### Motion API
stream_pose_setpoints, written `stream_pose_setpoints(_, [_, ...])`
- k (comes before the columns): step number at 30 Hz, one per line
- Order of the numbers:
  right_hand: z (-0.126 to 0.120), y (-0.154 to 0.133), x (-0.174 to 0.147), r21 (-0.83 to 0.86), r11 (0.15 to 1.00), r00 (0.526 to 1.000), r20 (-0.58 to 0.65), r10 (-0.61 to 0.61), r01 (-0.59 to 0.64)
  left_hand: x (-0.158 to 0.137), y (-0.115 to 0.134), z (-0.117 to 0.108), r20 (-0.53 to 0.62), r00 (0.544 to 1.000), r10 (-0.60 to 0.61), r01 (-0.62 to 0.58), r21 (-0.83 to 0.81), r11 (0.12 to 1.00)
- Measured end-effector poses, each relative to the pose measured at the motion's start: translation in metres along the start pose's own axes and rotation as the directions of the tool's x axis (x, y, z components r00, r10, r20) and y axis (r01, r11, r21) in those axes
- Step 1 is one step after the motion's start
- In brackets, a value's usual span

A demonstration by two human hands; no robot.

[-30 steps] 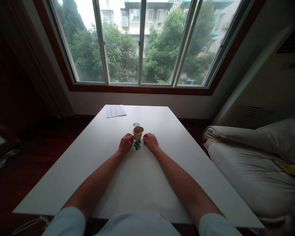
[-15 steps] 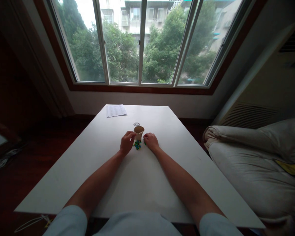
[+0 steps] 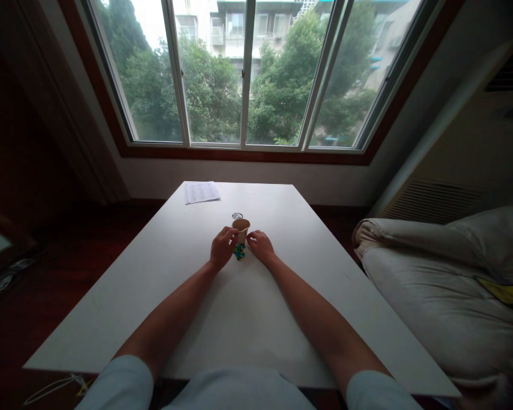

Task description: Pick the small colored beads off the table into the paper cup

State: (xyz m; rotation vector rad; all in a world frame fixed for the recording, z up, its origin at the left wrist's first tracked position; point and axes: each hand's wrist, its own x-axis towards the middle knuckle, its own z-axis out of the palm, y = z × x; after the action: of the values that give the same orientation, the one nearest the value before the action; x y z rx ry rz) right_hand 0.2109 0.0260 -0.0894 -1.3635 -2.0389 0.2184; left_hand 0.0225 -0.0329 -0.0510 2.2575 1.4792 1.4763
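A brown paper cup (image 3: 241, 234) stands upright on the white table, its opening facing up. In front of it lies a small pile of green, blue and yellow pieces (image 3: 239, 252), too small to name. My left hand (image 3: 223, 249) is at the cup's left, its fingertips drawn together in front of the rim. Whether they touch the cup or pinch a small piece is unclear. At the cup's right, my right hand (image 3: 262, 248) rests low with curled fingers beside its lower wall. Whatever those fingers hold is hidden.
Behind the cup lies a small dark-outlined round item (image 3: 237, 216). Printed sheets (image 3: 202, 192) sit at the far left of the white table (image 3: 325, 319). A light sofa (image 3: 427, 273) stands to the right, and a window (image 3: 243, 74) is beyond the table.
Both hands have come slightly inward, nearer the cup. A bit of green seen under my right fingers earlier no longer shows. The cup and the pile look nearly the same.
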Motion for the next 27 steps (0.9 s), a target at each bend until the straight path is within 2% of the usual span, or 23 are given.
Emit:
stream_pose_setpoints(6, [-0.001,-0.002,0.000,0.015,1.000,1.000,0.022,-0.013,0.013,0.006,0.005,0.008,-0.080,0.997,0.010,-0.014,-0.046,0.999])
stream_pose_setpoints(14, [0.000,-0.001,0.000,0.030,0.999,0.999,0.031,-0.025,0.024,0.009,0.012,0.009,-0.098,0.993,-0.065,0.057,-0.085,0.995])
stream_pose_setpoints(27, [0.002,0.000,-0.001,0.092,0.992,0.996,0.010,-0.086,0.085,0.021,0.012,-0.007,-0.124,0.991,-0.042,0.046,0.030,0.998])
